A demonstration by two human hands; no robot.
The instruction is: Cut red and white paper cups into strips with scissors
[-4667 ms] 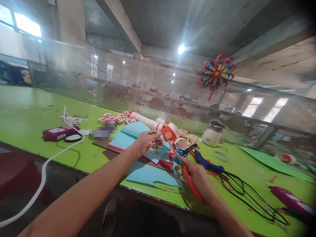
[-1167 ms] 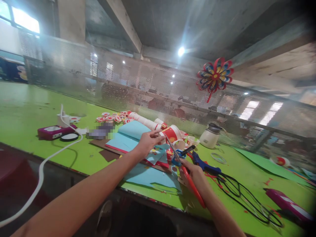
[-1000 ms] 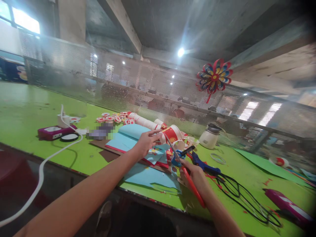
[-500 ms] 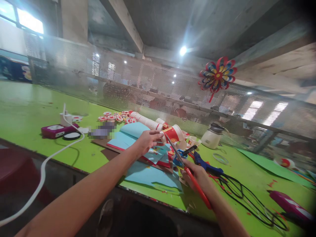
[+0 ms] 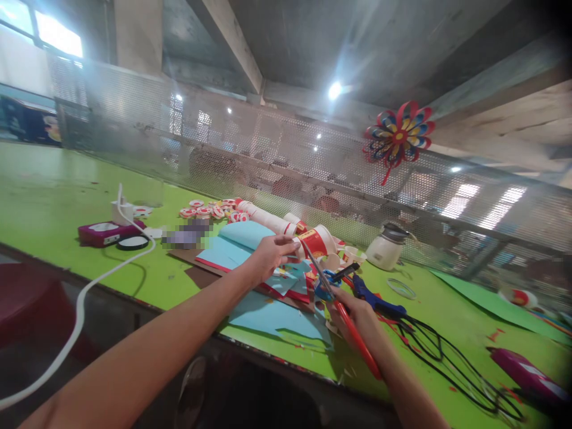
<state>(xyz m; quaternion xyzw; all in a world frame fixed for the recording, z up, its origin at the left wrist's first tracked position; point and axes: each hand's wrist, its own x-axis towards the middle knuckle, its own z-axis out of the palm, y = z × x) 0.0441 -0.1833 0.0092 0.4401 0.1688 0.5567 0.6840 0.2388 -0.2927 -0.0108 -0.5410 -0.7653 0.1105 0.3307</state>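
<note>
My left hand (image 5: 270,256) is closed on the base end of a red and white paper cup (image 5: 318,240), which is tipped on its side with its mouth pointing away to the right. Red-handled scissors (image 5: 361,344) are gripped in my right hand (image 5: 355,310). Their blades point up and left to the cup's near side; whether they touch it I cannot tell. Under my hands lie light blue paper sheets (image 5: 279,319) with red and brown sheets among them. A blue roll-like item (image 5: 326,286) sits just behind the scissor blades.
A blue glue gun (image 5: 378,304) with black cord lies right of my right hand. Behind are stacked paper cups (image 5: 263,218), red and white discs (image 5: 203,212) and a kettle (image 5: 385,245). A purple power strip (image 5: 105,233) sits left, a green sheet (image 5: 487,301) right, before a mesh partition (image 5: 254,149).
The whole view has shifted slightly. My hands, the cup and the scissors keep almost the same position relative to one another.
</note>
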